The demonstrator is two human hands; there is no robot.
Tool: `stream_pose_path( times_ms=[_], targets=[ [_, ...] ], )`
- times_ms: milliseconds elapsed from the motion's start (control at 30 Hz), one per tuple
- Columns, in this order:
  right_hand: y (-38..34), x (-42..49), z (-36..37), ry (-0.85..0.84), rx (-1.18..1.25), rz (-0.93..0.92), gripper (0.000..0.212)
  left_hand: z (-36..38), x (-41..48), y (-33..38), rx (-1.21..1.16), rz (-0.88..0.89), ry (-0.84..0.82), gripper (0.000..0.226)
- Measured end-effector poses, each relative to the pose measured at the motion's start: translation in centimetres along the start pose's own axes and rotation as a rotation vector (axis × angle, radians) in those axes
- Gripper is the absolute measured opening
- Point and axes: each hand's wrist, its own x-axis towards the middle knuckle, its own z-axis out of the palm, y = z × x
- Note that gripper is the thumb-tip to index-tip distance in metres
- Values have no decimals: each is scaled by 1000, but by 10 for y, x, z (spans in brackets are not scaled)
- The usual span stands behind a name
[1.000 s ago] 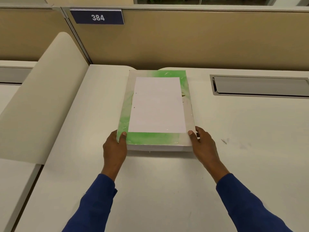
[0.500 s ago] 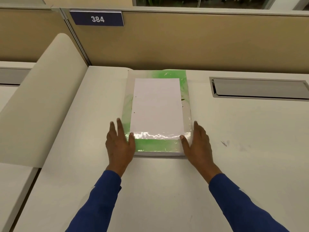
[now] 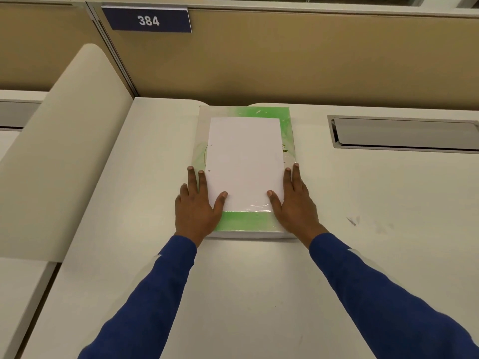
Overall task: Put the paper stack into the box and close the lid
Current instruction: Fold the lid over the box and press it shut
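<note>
1. Your blue sleeves (image 3: pixel 160 294) come in from the near edge of the pale desk (image 3: pixel 259 294), one on each side.
2. Your left hand (image 3: pixel 198 207) lies flat with fingers spread, its thumb on the white paper stack (image 3: pixel 245 164) and the fingers along the stack's left edge; it grips nothing.
3. Your right hand (image 3: pixel 293 203) mirrors it, palm down and open, thumb on the sheet, fingers running up the right edge.
4. The paper stack is plain white with two small punch holes near its left edge. It lies on top of the flat green and white box (image 3: pixel 246 221), leaving a green band at the near and far ends; a glossy film shines at its near edge.
5. The box lies on the desk against the tan partition (image 3: pixel 285 60), under the 384 sign (image 3: pixel 147 20).
6. Half a second ago your hands were further back, at the near corners; they have since slid forward along the sheet.
</note>
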Motion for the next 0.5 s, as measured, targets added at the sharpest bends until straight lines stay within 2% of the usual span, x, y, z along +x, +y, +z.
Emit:
stream_pose_path(
  times_ms=[500],
  targets=[
    [-12,54,-7,-6,-68,19,82,-6,61,4,22,27,-16,88]
  ],
)
